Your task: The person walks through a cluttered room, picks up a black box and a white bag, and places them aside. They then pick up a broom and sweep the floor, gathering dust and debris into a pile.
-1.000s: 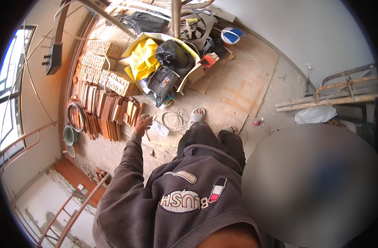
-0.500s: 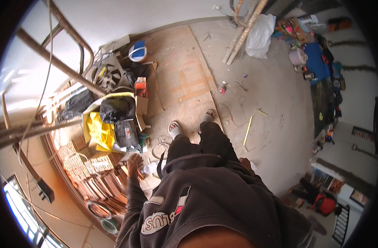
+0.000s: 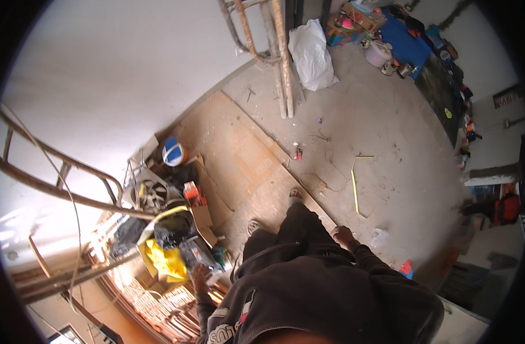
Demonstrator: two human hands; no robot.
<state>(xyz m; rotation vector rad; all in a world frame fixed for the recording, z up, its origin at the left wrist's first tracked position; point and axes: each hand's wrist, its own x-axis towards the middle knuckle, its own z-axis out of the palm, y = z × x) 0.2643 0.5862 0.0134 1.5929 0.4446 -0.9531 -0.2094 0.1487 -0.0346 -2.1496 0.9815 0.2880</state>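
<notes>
My left hand (image 3: 200,277) hangs low at my left side, its fingers loosely apart and nothing visible in them. Closest to it are a dark printed bag (image 3: 196,255) and a yellow plastic bag (image 3: 165,261) in an open carton; whether the hand touches the dark bag I cannot tell. On the other side my right hand (image 3: 343,235) hangs beside my thigh over the floor, fingers loosely bent, holding nothing that shows. A thin yellow strip (image 3: 355,189), bent at its ends, lies on the floor ahead of it.
A brown board (image 3: 228,155) lies under and ahead of my feet. Wooden poles (image 3: 282,69) lean by a white sack (image 3: 312,54). A ladder-like frame (image 3: 61,183) stands left, above a bucket (image 3: 173,153) and stacked bricks (image 3: 168,307). Another person in red (image 3: 506,210) is far right.
My view has turned to the right, so the poles, sack and carton sit differently in it. My right hand now shows more fully, out from my side.
</notes>
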